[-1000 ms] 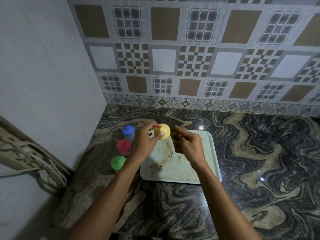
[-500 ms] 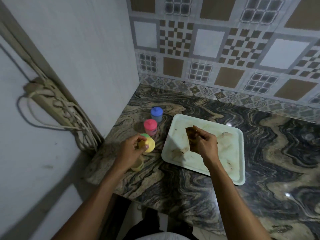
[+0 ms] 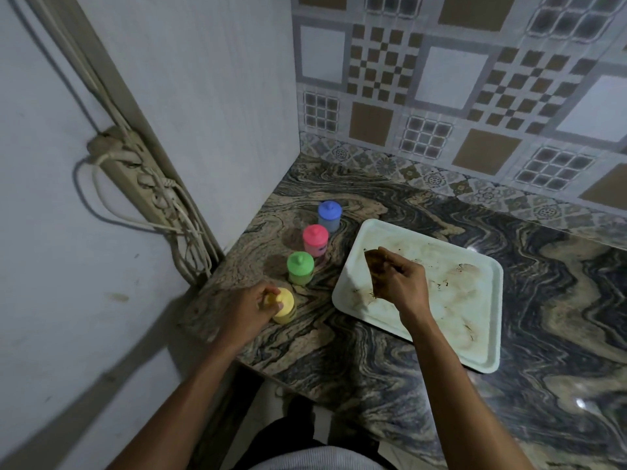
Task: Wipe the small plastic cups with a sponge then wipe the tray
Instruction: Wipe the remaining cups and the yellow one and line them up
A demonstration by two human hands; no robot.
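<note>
Several small plastic cups stand upside-down in a row on the marble counter left of the tray: blue [image 3: 329,215], pink [image 3: 315,239], green [image 3: 300,267] and yellow [image 3: 285,307]. My left hand [image 3: 249,308] pinches the knob on top of the yellow cup, which stands on the counter at the near end of the row. My right hand [image 3: 400,283] holds a brown sponge [image 3: 376,264] above the left part of the white tray [image 3: 475,266]. Brown smears and specks soil the tray.
A white wall closes off the left side of the counter, with a power strip and tangled cords [image 3: 149,195] fixed to it. Patterned tiles back the counter. The counter's front edge [image 3: 271,371] runs close under my left forearm.
My left hand carried the yellow cup from over the tray to the counter and stood it at the near end of the row. The right hand stayed over the tray with the sponge.
</note>
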